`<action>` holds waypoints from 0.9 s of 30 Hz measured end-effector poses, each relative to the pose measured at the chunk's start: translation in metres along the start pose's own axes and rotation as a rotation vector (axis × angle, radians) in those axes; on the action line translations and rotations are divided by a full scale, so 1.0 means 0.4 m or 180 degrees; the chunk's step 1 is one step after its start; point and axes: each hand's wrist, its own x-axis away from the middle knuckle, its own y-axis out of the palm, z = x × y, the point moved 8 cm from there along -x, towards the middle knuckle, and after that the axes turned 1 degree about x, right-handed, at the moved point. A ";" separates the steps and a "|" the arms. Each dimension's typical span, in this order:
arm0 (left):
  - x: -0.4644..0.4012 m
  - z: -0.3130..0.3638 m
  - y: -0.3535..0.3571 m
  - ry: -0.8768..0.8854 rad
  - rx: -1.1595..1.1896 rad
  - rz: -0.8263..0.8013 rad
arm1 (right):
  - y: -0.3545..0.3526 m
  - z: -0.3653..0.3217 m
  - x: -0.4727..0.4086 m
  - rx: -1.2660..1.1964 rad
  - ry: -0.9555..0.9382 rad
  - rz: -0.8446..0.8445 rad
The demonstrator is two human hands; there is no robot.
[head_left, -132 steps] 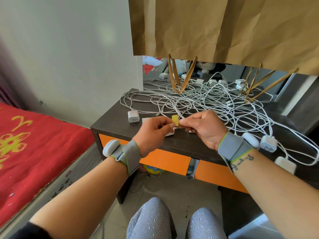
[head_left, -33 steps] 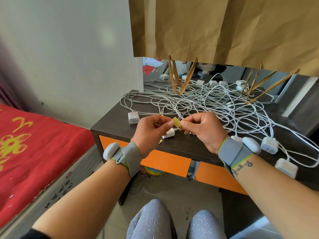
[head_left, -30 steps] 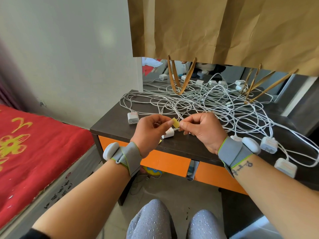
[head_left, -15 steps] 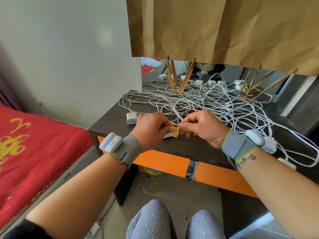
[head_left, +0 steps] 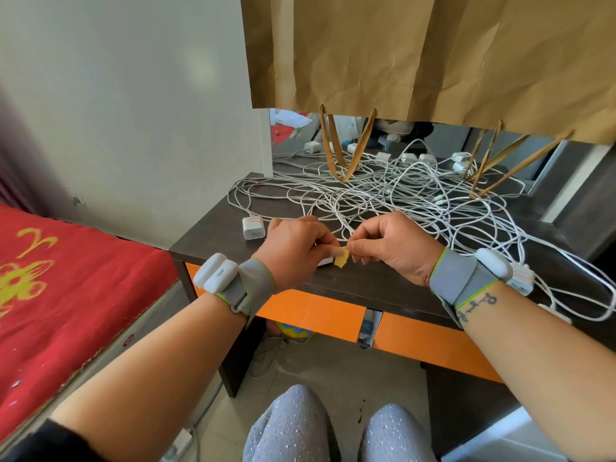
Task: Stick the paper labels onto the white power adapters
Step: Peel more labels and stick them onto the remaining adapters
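Head view showed both hands lowered closer to the tabletop (head_left: 366, 285) than a second before. The left hand (head_left: 293, 251) and right hand (head_left: 396, 248) together pinched a small yellow label (head_left: 341, 261) just above a white adapter (head_left: 325, 261), likely ready for sticking.

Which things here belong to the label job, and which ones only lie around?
Job: yellow label pinched by left hand and right hand; adapter; adapter under the left hand.
Lying about: paper bag; red cover; cables.
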 end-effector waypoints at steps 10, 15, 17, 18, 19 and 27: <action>0.030 -0.054 0.020 -0.0659 0.0783 0.0610 | -0.016 0.035 0.010 -0.0670 -0.0071 0.0949; 0.031 -0.073 0.038 -0.1012 0.1322 0.0461 | -0.014 0.035 0.019 -0.0752 -0.0078 0.0996; 0.031 -0.073 0.037 -0.1023 0.1410 0.0439 | -0.013 0.032 0.021 -0.0785 -0.0065 0.0935; 0.031 -0.071 0.037 -0.1007 0.1432 0.0415 | -0.012 0.031 0.021 -0.0813 -0.0041 0.0893; 0.030 -0.070 0.037 -0.0997 0.1449 0.0380 | -0.011 0.031 0.020 -0.0860 0.0003 0.0850; 0.027 -0.066 0.030 -0.0928 0.1472 0.0284 | -0.009 0.011 0.027 -0.0832 0.0008 0.0606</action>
